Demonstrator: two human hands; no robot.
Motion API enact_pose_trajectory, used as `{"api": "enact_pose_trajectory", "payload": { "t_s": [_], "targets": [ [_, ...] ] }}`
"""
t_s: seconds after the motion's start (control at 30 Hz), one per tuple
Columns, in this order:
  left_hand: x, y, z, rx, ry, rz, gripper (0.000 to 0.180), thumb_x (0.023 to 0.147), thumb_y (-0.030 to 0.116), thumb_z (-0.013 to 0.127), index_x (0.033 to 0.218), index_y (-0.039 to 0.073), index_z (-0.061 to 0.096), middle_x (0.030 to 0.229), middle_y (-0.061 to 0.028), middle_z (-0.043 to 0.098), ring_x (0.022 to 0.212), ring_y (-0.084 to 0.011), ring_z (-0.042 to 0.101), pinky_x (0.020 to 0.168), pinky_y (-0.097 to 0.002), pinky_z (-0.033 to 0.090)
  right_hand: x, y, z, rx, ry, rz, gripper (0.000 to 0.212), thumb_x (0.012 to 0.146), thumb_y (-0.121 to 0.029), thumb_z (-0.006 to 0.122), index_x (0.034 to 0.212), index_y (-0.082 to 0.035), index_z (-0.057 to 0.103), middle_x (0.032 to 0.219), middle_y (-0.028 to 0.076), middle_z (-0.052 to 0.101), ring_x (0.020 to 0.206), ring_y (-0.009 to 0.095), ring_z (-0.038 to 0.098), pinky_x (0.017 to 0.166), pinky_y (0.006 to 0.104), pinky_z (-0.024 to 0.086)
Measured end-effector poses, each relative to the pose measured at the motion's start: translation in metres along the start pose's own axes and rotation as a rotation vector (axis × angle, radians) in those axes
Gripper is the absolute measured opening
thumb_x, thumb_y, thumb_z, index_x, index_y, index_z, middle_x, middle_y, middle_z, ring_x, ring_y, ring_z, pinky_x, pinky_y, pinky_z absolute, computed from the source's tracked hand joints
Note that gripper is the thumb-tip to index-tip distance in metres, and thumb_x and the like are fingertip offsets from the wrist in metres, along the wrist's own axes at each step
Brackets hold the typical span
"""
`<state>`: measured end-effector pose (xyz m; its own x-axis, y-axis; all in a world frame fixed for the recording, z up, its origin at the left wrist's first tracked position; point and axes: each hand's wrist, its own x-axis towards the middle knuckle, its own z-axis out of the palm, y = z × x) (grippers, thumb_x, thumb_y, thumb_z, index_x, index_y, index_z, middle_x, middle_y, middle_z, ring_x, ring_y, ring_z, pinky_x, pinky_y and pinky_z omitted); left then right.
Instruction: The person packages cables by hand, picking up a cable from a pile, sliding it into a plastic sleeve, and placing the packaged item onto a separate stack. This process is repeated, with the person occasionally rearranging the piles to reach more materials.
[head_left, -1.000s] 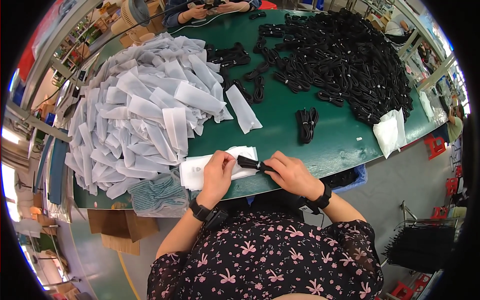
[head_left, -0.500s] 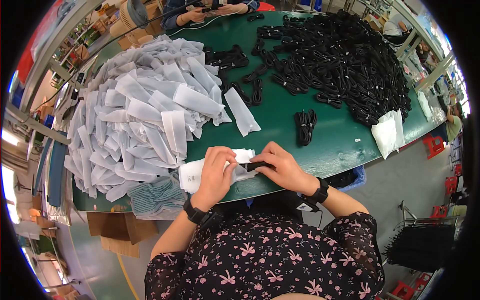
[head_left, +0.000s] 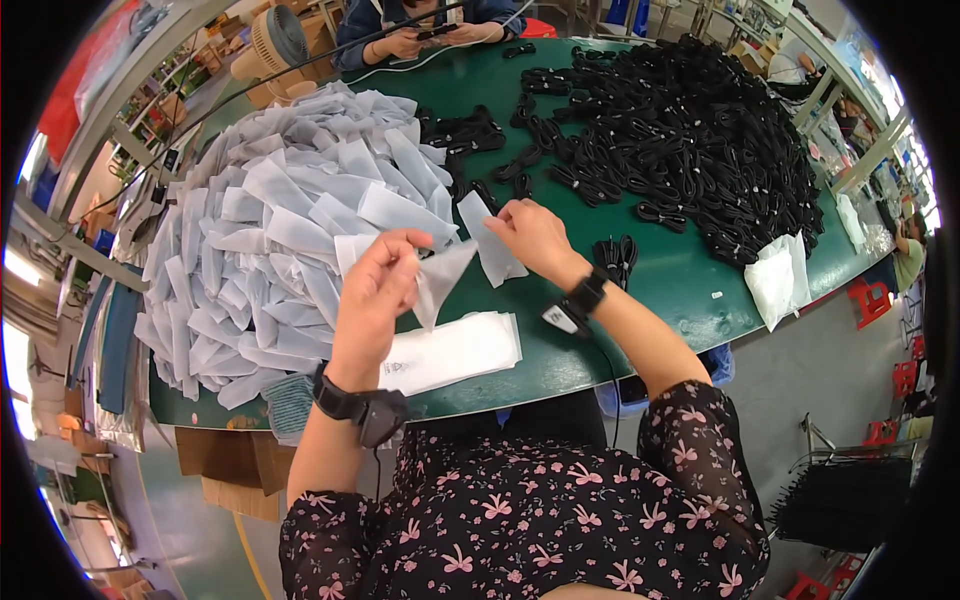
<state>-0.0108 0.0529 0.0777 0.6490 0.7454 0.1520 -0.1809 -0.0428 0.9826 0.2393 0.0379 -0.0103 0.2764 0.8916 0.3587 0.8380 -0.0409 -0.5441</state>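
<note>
My left hand point(head_left: 376, 298) is closed on the edge of a translucent white pouch point(head_left: 442, 280), which hangs tilted above the table; what is inside it I cannot make out. Over the edge of another white pouch point(head_left: 492, 252) lying flat, my right hand point(head_left: 538, 238) has its fingers bent together; whether they grip anything is hidden. Below my hands, a stack of flat white pouches point(head_left: 460, 352) lies near the table's front edge. One black cable bundle point(head_left: 614, 260) rests just beyond my right wrist.
A large heap of white pouches point(head_left: 270, 220) covers the green table's point(head_left: 680, 290) left side. Black cable bundles point(head_left: 690, 140) pile up at the far right, with a white bag point(head_left: 774, 280) beside them. Across the table a person's hands point(head_left: 405, 42) hold something dark.
Both hands have lifted off the stack of pouches and moved apart. My left hand raised a pouch up and leftward; my right hand went farther out, to the lone pouch.
</note>
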Motion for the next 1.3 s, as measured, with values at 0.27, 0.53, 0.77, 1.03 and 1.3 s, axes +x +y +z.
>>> {"api": "enact_pose_trajectory", "payload": {
  "t_s": [0.27,0.53,0.77,1.03,1.3],
  "targets": [
    [0.021,-0.025,-0.015,0.03,-0.004,-0.146,0.017,0.099,0.019,0.055,0.105,0.003,0.054,0.078,0.0006,0.054,0.056,-0.0034,0.041,0.047,-0.0197,0.031,0.021,0.018,0.04,0.195,-0.079,-0.141,0.015,0.087,-0.017,0.065,0.088,-0.002,0.063,0.078,0.014,0.061,0.074,0.031,0.063,0.064,0.0408,0.049],
    [0.044,-0.03,-0.015,0.229,0.025,-0.149,0.02,0.095,0.024,0.063,0.103,0.006,0.057,0.068,0.004,0.049,0.053,-0.0038,0.043,0.044,-0.02,0.032,-0.012,-0.056,-0.026,0.554,-0.19,-0.293,0.006,0.087,-0.004,0.064,0.09,0.0,0.062,0.082,0.007,0.056,0.073,0.015,0.059,0.064,0.0263,0.047],
    [0.096,0.032,-0.09,0.333,0.34,0.06,0.02,0.094,0.027,0.064,0.09,0.008,0.059,0.064,0.0056,0.05,0.051,-0.0041,0.047,0.046,-0.0218,0.039,0.004,-0.032,-0.024,0.498,-0.179,-0.159,0.03,0.085,-0.01,0.072,0.111,-0.001,0.061,0.101,0.008,0.058,0.078,0.013,0.06,0.067,0.0256,0.049],
    [0.054,0.038,-0.121,1.445,-0.028,0.241,0.096,0.07,0.031,0.083,0.149,0.01,0.033,0.151,-0.0214,0.03,0.142,-0.0414,0.022,0.113,-0.0566,0.023,0.014,-0.052,0.033,0.047,-0.269,-0.339,0.106,0.07,-0.033,0.086,0.151,-0.01,0.022,0.137,0.027,0.04,0.112,0.042,0.056,0.089,0.0438,0.052],
    [0.015,-0.02,-0.112,1.774,-0.252,0.233,0.087,0.063,0.039,0.084,0.14,0.024,0.047,0.157,-0.0132,0.024,0.148,-0.0395,0.008,0.097,-0.0844,0.009,0.05,-0.084,0.092,0.053,-0.255,-0.534,0.122,0.063,-0.024,0.087,0.154,-0.011,0.008,0.139,0.035,0.032,0.115,0.051,0.052,0.092,0.047,0.051]
  ]
}}
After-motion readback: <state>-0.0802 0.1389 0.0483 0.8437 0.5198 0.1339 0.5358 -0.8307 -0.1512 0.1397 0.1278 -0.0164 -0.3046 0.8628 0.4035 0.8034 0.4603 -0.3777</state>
